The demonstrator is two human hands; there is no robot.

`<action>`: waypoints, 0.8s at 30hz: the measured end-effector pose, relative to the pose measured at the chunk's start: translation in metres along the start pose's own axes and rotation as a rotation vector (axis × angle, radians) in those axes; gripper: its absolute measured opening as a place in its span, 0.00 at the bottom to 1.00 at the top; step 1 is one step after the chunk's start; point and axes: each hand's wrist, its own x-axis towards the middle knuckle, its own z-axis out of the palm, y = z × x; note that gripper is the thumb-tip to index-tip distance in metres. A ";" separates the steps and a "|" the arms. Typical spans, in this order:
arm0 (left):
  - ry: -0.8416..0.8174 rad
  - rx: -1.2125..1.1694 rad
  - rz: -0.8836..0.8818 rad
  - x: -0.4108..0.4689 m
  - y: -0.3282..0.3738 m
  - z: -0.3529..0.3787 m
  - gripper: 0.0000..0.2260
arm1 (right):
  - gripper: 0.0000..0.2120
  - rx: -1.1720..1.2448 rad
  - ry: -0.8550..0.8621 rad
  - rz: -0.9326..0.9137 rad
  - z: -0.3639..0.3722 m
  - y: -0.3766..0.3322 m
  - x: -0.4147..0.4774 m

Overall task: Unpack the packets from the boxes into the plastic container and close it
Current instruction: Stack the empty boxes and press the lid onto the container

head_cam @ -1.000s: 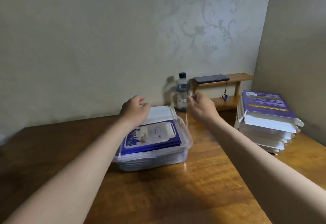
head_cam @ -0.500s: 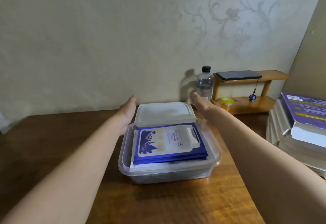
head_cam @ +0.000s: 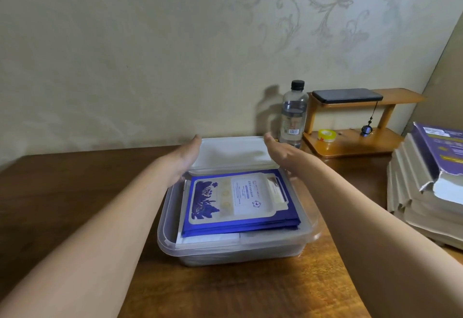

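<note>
A clear plastic container (head_cam: 309, 220) sits on the wooden table (head_cam: 75, 180), holding a stack of blue packets (head_cam: 238, 202) that lies flat and fills most of it. Its white lid (head_cam: 233, 152) rests over the far end of the container, leaving the packets uncovered. The left hand (head_cam: 189, 153) lies against the lid's left edge and the right hand (head_cam: 278, 150) against its right edge, both with fingers straight, grasping nothing. A pile of flattened boxes (head_cam: 426, 192) sits to the right. Behind stand a water bottle (head_cam: 293, 115) and a small wooden shelf (head_cam: 350, 146) carrying a phone (head_cam: 348, 95) and a roll of tape (head_cam: 327, 135).
</note>
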 end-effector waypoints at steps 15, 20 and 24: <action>0.314 -0.049 0.072 0.007 -0.002 -0.004 0.25 | 0.15 -0.088 0.328 -0.192 -0.005 0.004 -0.012; 0.466 0.011 0.242 0.001 -0.002 -0.005 0.10 | 0.08 -0.063 0.410 -0.290 -0.007 0.007 -0.015; 0.554 0.124 0.371 -0.005 0.001 -0.013 0.11 | 0.17 -0.051 0.531 -0.394 -0.009 0.007 -0.022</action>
